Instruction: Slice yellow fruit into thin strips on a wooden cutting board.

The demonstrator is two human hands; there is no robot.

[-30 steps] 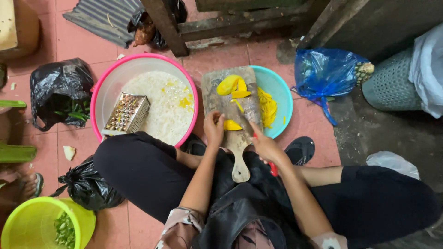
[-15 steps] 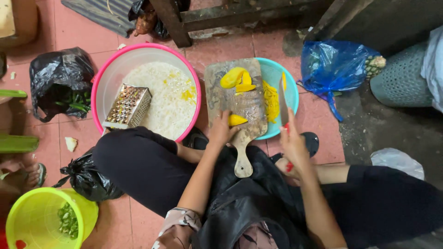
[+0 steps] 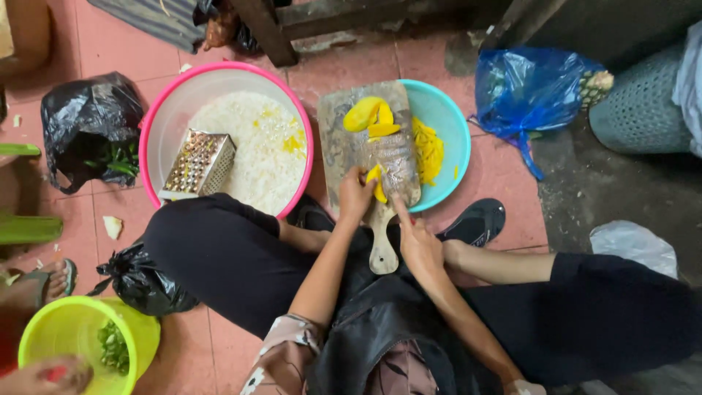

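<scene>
Our left hand point(image 3: 356, 192) fingers pinch a yellow fruit piece point(image 3: 376, 183) on the wooden cutting board point(image 3: 369, 146), handle toward us. Right hand point(image 3: 417, 241) fingers: grip unclear. Blue plastic bag point(image 3: 530, 88) lies far right.

— From where is the scene viewed?
— A single head-worn view is given, aimed steeply down past the lap at the tiled floor point(image 3: 219, 351).
— How near is it set?
— Close: the cutting board point(image 3: 369, 157) sits centre frame, flanked by basins.
</scene>
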